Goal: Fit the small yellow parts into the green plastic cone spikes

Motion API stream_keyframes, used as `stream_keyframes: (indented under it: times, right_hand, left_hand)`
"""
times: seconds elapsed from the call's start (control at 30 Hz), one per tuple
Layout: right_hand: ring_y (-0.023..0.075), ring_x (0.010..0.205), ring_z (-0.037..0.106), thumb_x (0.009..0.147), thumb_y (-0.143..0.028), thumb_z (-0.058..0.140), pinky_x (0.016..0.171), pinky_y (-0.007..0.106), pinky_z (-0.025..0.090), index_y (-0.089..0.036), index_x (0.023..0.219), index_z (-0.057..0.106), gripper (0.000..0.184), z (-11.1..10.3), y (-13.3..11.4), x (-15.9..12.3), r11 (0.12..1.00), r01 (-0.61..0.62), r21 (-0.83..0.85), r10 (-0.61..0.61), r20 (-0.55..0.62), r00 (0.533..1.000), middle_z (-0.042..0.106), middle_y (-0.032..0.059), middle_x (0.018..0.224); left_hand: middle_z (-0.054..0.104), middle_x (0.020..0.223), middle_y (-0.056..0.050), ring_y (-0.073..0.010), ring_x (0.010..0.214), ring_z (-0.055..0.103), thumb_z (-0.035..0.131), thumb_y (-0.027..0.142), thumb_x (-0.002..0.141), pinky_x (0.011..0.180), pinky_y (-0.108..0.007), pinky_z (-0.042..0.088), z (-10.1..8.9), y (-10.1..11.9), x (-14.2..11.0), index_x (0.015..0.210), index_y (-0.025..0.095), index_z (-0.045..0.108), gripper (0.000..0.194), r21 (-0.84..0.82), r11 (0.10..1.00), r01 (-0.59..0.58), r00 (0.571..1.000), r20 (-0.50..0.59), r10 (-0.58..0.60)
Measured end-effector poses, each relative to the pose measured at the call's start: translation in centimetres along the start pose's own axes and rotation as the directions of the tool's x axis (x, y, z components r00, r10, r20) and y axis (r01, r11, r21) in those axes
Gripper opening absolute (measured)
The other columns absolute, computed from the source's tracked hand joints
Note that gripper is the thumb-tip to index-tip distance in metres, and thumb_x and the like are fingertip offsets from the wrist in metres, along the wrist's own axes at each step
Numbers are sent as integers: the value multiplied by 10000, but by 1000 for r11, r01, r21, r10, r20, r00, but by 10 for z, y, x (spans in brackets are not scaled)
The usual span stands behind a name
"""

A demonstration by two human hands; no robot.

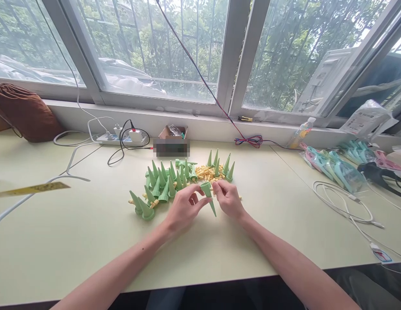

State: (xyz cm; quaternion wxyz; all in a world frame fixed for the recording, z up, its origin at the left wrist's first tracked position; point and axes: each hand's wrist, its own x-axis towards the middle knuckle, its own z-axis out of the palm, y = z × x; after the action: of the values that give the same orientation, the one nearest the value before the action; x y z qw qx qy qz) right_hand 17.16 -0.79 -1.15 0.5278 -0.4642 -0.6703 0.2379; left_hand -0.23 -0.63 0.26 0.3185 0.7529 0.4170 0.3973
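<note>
Between my two hands a green plastic cone point(206, 187) hangs point down, its wide rim upward. My left hand point(189, 201) pinches the cone near its rim. My right hand point(228, 199) is closed at the rim's right side, on a small yellow piece that is mostly hidden by the fingers. Behind the hands a group of green cones point(161, 178) stands mostly point up, some with small yellow pieces at their sides. A heap of small yellow pieces point(205, 173) lies beyond the held cone. Three cones point(145, 209) stand apart at the left.
A power strip point(122, 137) with cables and a small cardboard box point(174, 131) sit along the window. Coiled red-blue wires point(250, 141) lie at the back. To the right are a bottle point(300, 133), green and pink plastic items point(336, 165) and a white cable point(342, 206).
</note>
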Motion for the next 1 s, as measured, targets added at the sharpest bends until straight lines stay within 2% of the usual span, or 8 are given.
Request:
stream_keyframes:
  times: [0.23, 0.43, 0.6, 0.67, 0.73, 0.83, 0.9, 1.0]
  right_hand:
    - [123, 526, 346, 989, -522, 426, 497, 278, 269, -214, 603, 375, 496, 0, -3, -1, 999, -22, 28, 21, 32, 999, 380, -25, 556]
    - [122, 515, 357, 995, -500, 426, 500, 278, 284, -213, 617, 404, 475, 2, -4, -3, 999, -17, 40, 16, 36, 999, 397, -27, 552]
    - [124, 524, 363, 992, -491, 448, 494, 269, 294, -209, 651, 447, 443, 2, -4, -3, 999, -25, 38, 26, -20, 999, 407, -25, 572]
    - [122, 518, 350, 991, -490, 452, 486, 266, 285, -207, 661, 462, 435, 2, -4, -3, 999, -38, 25, 39, -45, 998, 396, -29, 570]
    - [120, 515, 340, 990, -487, 454, 484, 265, 278, -207, 659, 463, 434, 1, -3, -2, 999, -41, 9, 41, -57, 998, 386, -32, 564]
    - [120, 522, 354, 992, -469, 459, 497, 267, 285, -205, 652, 459, 429, 1, -3, -2, 1000, -11, -9, 10, -43, 999, 405, -27, 570]
    - [121, 530, 366, 994, -452, 461, 508, 268, 290, -205, 651, 454, 423, 2, -3, -2, 1000, 21, -8, -21, -20, 1000, 421, -23, 580]
    - [123, 536, 362, 996, -443, 459, 514, 269, 290, -209, 644, 428, 424, 2, -3, -2, 999, 41, -1, -41, -1, 999, 412, -24, 578]
  left_hand:
    - [584, 827, -11, -89, 553, 494, 629, 373, 897, 546, -228, 449, 2, -7, -1, 970, 210, 653, 180, 148, 967, -207, 971, -89, 221]
    - [629, 951, -41, -75, 549, 491, 573, 285, 928, 568, -232, 451, 1, -7, -2, 1049, 222, 659, 161, 183, 955, -235, 963, -91, 254]
    - [631, 986, -38, -77, 533, 536, 574, 332, 903, 520, -225, 468, 1, 3, -1, 1085, 221, 586, 213, 32, 998, -51, 996, -77, 53]
    - [639, 906, -31, -74, 484, 533, 560, 416, 911, 466, -218, 449, 0, 6, 1, 996, 195, 582, 238, -99, 993, 71, 996, -41, -76]
    - [627, 777, -31, -81, 431, 523, 510, 542, 921, 406, -219, 419, -1, 7, 3, 849, 161, 587, 395, -252, 944, 213, 977, 53, -206]
    - [608, 686, -43, -100, 410, 521, 466, 678, 890, 364, -229, 405, -3, 7, 7, 747, 128, 600, 584, -441, 798, 410, 910, 260, -323]
    - [615, 695, -48, -101, 427, 527, 503, 703, 860, 368, -228, 415, -3, 8, 8, 773, 115, 616, 606, -515, 711, 479, 873, 363, -325]
    - [618, 704, -46, -88, 431, 520, 556, 701, 835, 383, -220, 419, -4, 8, 8, 791, 106, 616, 599, -568, 659, 493, 863, 415, -288]
